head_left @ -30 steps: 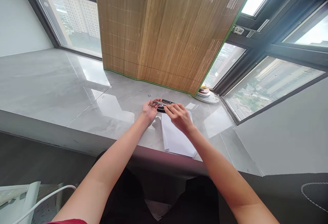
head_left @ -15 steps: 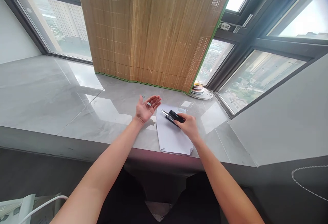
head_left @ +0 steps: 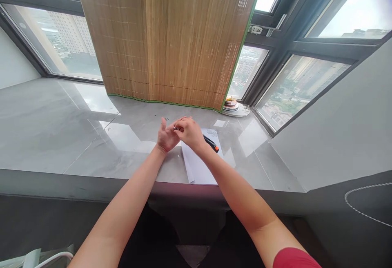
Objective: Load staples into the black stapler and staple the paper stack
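Observation:
My left hand (head_left: 168, 137) is palm up with its fingers spread, over the grey ledge just left of the white paper (head_left: 196, 166). Above that palm, my right hand (head_left: 190, 134) has its thumb and fingertips pinched on a small dark item, too small to name. The black stapler (head_left: 211, 143) with an orange end lies on the paper, partly hidden behind my right hand and forearm. Printed marks show at the paper's top right corner.
A bamboo blind (head_left: 171, 39) hangs in front, down to the ledge (head_left: 88, 149). Stacked round items (head_left: 231, 106) stand in the right corner by the window frame. A white wall (head_left: 333, 125) slopes up on the right.
My right hand has let go of the stapler, which now lies on the paper, and has moved left to my left palm. The view has shifted slightly.

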A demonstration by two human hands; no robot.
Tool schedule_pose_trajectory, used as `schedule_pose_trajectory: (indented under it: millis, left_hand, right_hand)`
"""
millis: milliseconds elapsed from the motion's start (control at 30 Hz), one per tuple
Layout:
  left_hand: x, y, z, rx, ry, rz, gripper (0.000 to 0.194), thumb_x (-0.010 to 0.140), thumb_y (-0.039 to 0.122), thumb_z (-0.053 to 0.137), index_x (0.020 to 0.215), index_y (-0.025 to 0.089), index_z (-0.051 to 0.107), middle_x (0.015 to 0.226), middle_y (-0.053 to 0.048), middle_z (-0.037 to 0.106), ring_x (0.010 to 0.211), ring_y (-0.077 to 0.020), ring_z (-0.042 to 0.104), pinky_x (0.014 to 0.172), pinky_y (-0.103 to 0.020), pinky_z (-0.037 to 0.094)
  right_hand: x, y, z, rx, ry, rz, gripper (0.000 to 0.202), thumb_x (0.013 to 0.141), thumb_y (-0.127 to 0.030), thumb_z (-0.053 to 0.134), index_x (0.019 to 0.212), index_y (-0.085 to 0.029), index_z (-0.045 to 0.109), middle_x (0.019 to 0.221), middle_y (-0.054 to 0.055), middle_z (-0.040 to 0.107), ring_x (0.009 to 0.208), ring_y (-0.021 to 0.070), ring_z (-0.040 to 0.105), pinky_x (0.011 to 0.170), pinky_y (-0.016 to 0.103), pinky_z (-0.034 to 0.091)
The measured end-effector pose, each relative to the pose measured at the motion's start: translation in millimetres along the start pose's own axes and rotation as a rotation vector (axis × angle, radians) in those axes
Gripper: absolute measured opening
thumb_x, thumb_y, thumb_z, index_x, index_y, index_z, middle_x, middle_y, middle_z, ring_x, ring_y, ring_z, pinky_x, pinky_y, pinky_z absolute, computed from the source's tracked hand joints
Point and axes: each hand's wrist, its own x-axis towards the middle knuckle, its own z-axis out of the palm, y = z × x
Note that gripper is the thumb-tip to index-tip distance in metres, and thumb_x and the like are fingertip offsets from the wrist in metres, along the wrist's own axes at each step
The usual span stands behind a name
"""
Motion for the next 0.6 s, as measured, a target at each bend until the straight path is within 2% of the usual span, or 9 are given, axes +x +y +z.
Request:
schedule_pose_trajectory:
  millis: [100, 167, 267, 333, 433, 500, 600]
  left_hand:
    - [0.3, -0.8, -2.3, -0.047, -0.046, -0.001, 0.090, 0.101, 0.083, 0.034, 0.148, 0.011, 0.063, 0.154, -0.019, 0.061, 0.154, -0.0391, 0.045, 0.127, -0.053, 0.036]
    - [0.4, -1.0, -0.6, -0.063, -0.030, -0.006, 0.089, 0.100, 0.083, 0.036, 0.149, 0.013, 0.062, 0.154, -0.018, 0.061, 0.153, -0.0391, 0.045, 0.126, -0.053, 0.036]
    - [2.1, -0.3, 0.9, -0.072, 0.031, 0.021, 0.087, 0.099, 0.083, 0.041, 0.145, 0.013, 0.065, 0.151, -0.019, 0.064, 0.149, -0.0384, 0.050, 0.120, -0.053, 0.042]
    - [4.9, 0.4, -1.7, -0.085, 0.086, 0.081, 0.080, 0.100, 0.080, 0.042, 0.138, 0.014, 0.068, 0.146, -0.019, 0.066, 0.141, -0.0356, 0.057, 0.113, -0.051, 0.049]
    - [10.5, 0.7, -9.4, -0.127, 0.204, 0.193, 0.064, 0.103, 0.073, 0.045, 0.121, 0.019, 0.073, 0.130, -0.015, 0.073, 0.115, -0.0278, 0.070, 0.096, -0.045, 0.057]
    - [13.5, 0.5, -13.8, -0.148, 0.269, 0.244, 0.053, 0.102, 0.068, 0.052, 0.110, 0.021, 0.074, 0.115, -0.012, 0.075, 0.096, -0.0231, 0.071, 0.085, -0.039, 0.057]
    - [15.1, 0.3, -15.4, -0.134, 0.308, 0.275, 0.043, 0.098, 0.065, 0.062, 0.102, 0.023, 0.073, 0.103, -0.009, 0.073, 0.085, -0.0202, 0.068, 0.080, -0.036, 0.055]
  right_hand:
    - [3.6, -2.8, 6.5, 0.026, -0.012, 0.042, 0.018, 0.087, -0.005, 0.065, 0.084, -0.021, 0.073, 0.096, 0.005, 0.074, 0.087, 0.0213, 0.064, 0.075, 0.033, 0.047]
    - [1.1, -2.2, 2.4, 0.071, -0.007, 0.041, 0.018, 0.086, -0.005, 0.065, 0.080, -0.022, 0.071, 0.090, 0.004, 0.073, 0.081, 0.0196, 0.062, 0.074, 0.032, 0.046]
    - [-10.4, 8.5, -17.4, 0.149, 0.069, 0.026, 0.014, 0.086, -0.010, 0.067, 0.081, -0.022, 0.070, 0.085, 0.001, 0.073, 0.079, 0.0185, 0.062, 0.079, 0.032, 0.047]
    - [-22.5, 29.5, -36.8, 0.154, 0.169, 0.044, 0.009, 0.087, -0.016, 0.069, 0.083, -0.023, 0.072, 0.087, 0.001, 0.074, 0.080, 0.0190, 0.063, 0.081, 0.032, 0.047]
    - [-41.4, 89.1, -65.8, 0.083, 0.269, 0.159, 0.005, 0.086, -0.025, 0.070, 0.082, -0.024, 0.073, 0.085, 0.001, 0.075, 0.074, 0.0196, 0.062, 0.083, 0.034, 0.048]
    - [-50.2, 142.8, -79.7, 0.021, 0.300, 0.304, 0.008, 0.082, -0.029, 0.071, 0.076, -0.024, 0.072, 0.082, 0.002, 0.076, 0.069, 0.0204, 0.062, 0.085, 0.037, 0.048]
    - [-55.3, 221.7, -88.3, -0.075, 0.326, 0.558, 0.015, 0.080, -0.032, 0.068, 0.069, -0.023, 0.070, 0.079, 0.005, 0.078, 0.067, 0.0228, 0.065, 0.095, 0.042, 0.048]
